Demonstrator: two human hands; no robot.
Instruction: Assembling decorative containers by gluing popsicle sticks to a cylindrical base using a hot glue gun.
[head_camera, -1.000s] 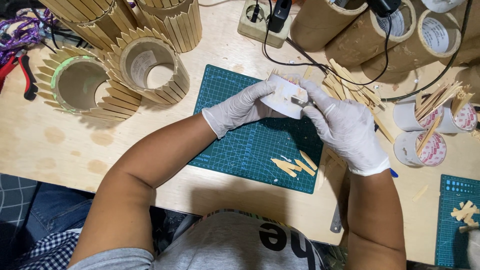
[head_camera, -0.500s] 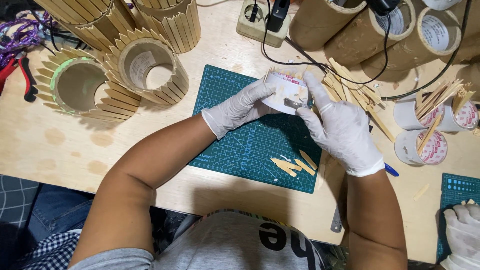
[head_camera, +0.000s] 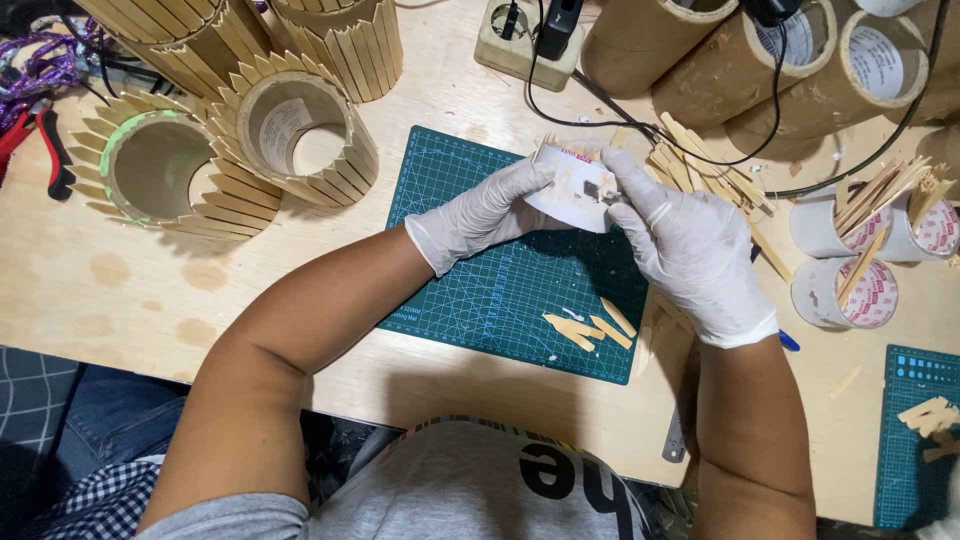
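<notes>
**Worktop, mat, hands, white piece**

Worktop (head_camera: 120, 290): carries your green mat (head_camera: 500, 290). Left hand (head_camera: 480, 212) and right hand (head_camera: 690, 245), gloved: fingers of both closed on the white piece (head_camera: 580, 190), held above the mat's far edge. Cut sticks (head_camera: 590, 330): lying on the mat, near your right wrist.

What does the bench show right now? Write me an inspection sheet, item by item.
Surface: pale wooden table, stained, with a green cutting mat.
Job's things: small white tape roll held over the mat; cut wooden sticks lie on the mat.
Clutter: stick-clad cardboard tubes, plain tubes, tape rolls holding sticks, red pliers.
Grippers: left hand and right hand, both gloved, grip the roll.
Cables: black cables run from a power strip.
Surroundings: second mat at right.
</notes>
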